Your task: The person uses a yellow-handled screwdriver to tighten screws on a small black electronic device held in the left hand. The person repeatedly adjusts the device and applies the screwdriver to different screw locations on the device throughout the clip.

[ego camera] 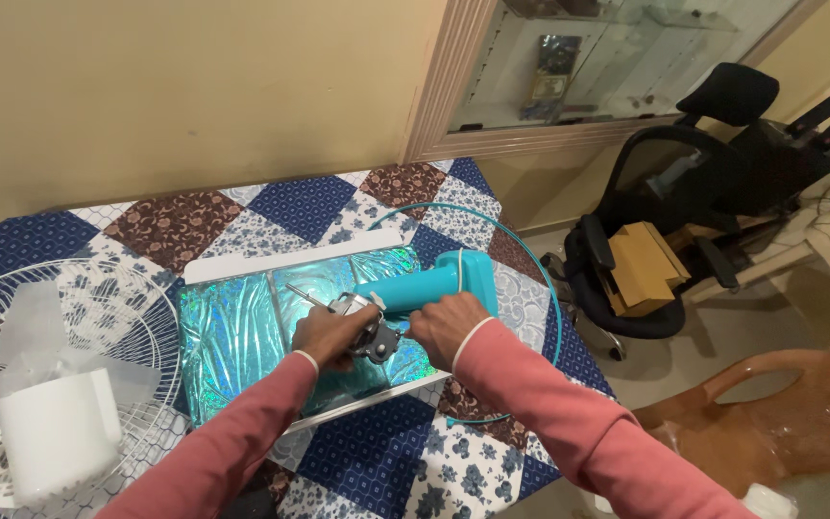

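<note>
- Hands, two, bare, in salmon-pink long sleeves, meeting over the middle of a table under a patchwork cloth of blue, brown and white floral squares.
- Left hand: fingers curled together around the grey metal motor head at the near end of a turquoise plastic fan body; a thin metal shaft sticks out of the head to the upper left, past the knuckles.
- Right hand: fingers folded down and pressed close on the same joint where the motor head meets the turquoise body; fingertips hidden, so exactly what they pinch cannot be told.
- Fan body: lying on its side, wide end pointing away towards the far right of the table, resting on a shiny holographic teal sheet.
- Sheet: flat, creased into panels, covering the table centre; a white strip runs along its far edge.
- Turquoise thin ring: lying on the cloth, curving around the right side of the fan body and sheet.
- White wire fan guard: at the left edge of the table, well apart from the hands, with a white plastic-wrapped cylindrical part sitting on it.
- Black office chair: on the floor right of the table, holding a brown cardboard box.
- Brown plastic chair: at lower right, near the right sleeve.
- Glass-fronted wall cabinet: above the far right of the table.
</note>
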